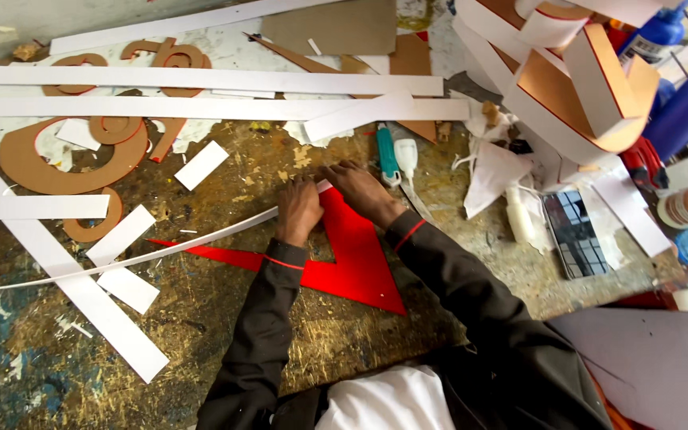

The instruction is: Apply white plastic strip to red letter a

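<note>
1. While both hands meet at mid-frame of the head view, the left hand (298, 211) presses flat on a long white strip (153, 253) against the upper edge of the red angular cut-out (352, 251), apparently to seat it along that edge.
2. Just right of it, the right hand (364, 191) pins the strip's end, fingers down, gripping nothing.
3. Brown cut-out shapes (57, 163) and loose white strips (201, 80) lie across the desk (224, 334) at upper left; a craft knife (387, 155) rests just above the hands, within reach.

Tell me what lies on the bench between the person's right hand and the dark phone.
In the head view, between the right hand and the phone lie a teal-handled cutter, a small white bottle and crumpled white paper.
</note>
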